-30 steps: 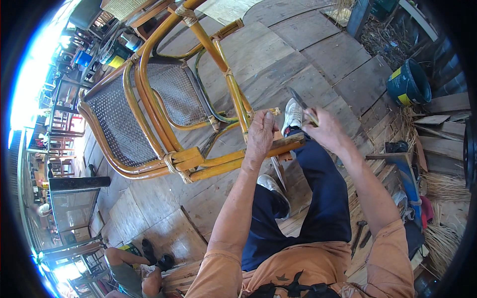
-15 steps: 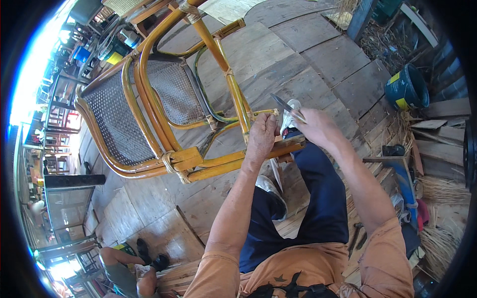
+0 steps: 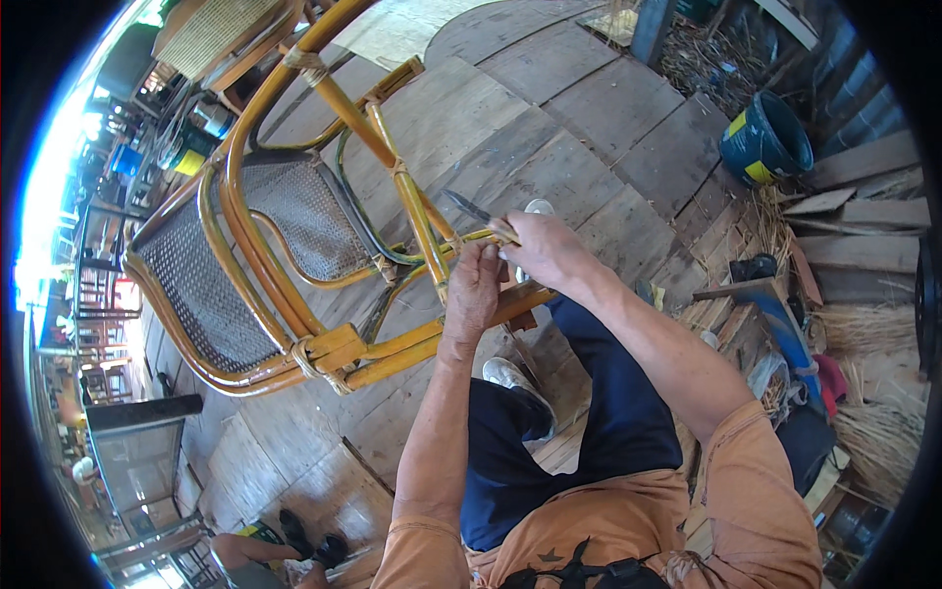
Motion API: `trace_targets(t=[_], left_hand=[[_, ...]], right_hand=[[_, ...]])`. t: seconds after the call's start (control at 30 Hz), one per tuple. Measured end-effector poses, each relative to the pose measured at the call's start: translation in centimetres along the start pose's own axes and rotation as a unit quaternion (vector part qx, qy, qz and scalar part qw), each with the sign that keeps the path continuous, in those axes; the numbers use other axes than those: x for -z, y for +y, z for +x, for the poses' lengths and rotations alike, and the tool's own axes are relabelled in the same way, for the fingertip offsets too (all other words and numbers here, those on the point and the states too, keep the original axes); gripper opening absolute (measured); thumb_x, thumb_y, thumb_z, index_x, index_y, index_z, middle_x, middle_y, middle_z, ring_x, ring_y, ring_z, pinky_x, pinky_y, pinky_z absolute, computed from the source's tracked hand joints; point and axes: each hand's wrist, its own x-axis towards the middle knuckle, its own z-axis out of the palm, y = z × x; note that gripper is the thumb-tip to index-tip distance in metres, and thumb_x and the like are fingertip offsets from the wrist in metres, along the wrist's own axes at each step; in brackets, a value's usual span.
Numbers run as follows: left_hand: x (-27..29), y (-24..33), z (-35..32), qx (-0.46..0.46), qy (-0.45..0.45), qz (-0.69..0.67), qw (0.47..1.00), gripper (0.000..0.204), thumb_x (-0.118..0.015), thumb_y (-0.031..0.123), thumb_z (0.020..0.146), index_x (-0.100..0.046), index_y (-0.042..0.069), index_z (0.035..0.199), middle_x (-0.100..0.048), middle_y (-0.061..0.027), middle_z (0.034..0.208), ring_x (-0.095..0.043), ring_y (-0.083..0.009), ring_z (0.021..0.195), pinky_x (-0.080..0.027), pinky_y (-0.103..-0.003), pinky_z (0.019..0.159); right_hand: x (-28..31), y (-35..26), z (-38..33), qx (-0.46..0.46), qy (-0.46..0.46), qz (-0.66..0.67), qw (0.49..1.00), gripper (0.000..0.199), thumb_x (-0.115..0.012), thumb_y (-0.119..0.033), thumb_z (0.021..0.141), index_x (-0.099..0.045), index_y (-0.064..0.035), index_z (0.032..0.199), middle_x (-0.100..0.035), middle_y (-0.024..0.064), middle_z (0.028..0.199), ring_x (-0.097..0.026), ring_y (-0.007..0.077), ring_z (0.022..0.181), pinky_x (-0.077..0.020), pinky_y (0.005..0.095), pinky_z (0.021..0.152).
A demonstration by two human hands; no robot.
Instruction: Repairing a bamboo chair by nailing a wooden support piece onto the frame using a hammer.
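A rattan chair frame (image 3: 294, 265) with a woven cane seat lies on its side on the wooden floor in front of me. My left hand (image 3: 473, 291) grips one of its yellow bamboo rails near a joint. My right hand (image 3: 545, 247) is shut on a knife (image 3: 469, 208) whose dark blade points left, up against the same rail just above my left hand. Both forearms reach out from orange sleeves over my dark blue trousers.
A blue bucket (image 3: 763, 145) stands at the upper right beside planks and piles of straw (image 3: 873, 432). A white shoe (image 3: 515, 378) shows under the chair rail. Another person's dark shoes (image 3: 309, 535) sit at the lower left. More furniture frames stand far left.
My right hand has swung the knife leftward and lower, so the blade now lies against the rail. My left hand has stayed on the rail.
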Motion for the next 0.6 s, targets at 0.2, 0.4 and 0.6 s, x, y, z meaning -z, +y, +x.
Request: trace_targets(t=[0.2,0.4,0.6], left_hand=[[0.2,0.3,-0.1,-0.012,0.022,-0.043,0.999,0.023,-0.040,0.026,0.099,-0.051,0.006,0.100,-0.046,0.0036,0.068,-0.042,-0.0049,0.059,-0.037,-0.021,0.052],[0.1,0.0,-0.1,-0.065,0.042,0.013,0.997,0.042,-0.030,0.036,0.099,-0.051,0.001,0.107,-0.052,-0.0040,0.077,-0.049,-0.0121,0.063,-0.043,-0.026,0.059],[-0.1,-0.4,0.0,-0.019,-0.003,-0.015,1.000,0.059,-0.025,0.049,0.097,-0.051,-0.003,0.107,-0.058,-0.0090,0.082,-0.053,-0.0141,0.069,-0.046,-0.028,0.066]], right_hand=[[-0.5,-0.7,0.3,-0.029,0.004,0.007,1.000,0.023,-0.053,-0.021,0.085,-0.062,-0.0010,0.092,-0.063,0.0244,0.083,-0.062,0.0378,0.085,-0.0498,0.0442,0.072],[0.7,-1.9,-0.3,-0.064,-0.055,0.022,0.996,0.023,-0.055,-0.012,0.078,-0.062,-0.0003,0.097,-0.063,0.0234,0.082,-0.064,0.0338,0.083,-0.0490,0.0428,0.073],[6.4,4.2,-9.3,-0.115,0.068,0.091,0.987,0.039,-0.051,-0.005,0.078,-0.057,-0.0024,0.117,-0.063,0.0201,0.104,-0.063,0.0300,0.093,-0.0485,0.0348,0.081]])
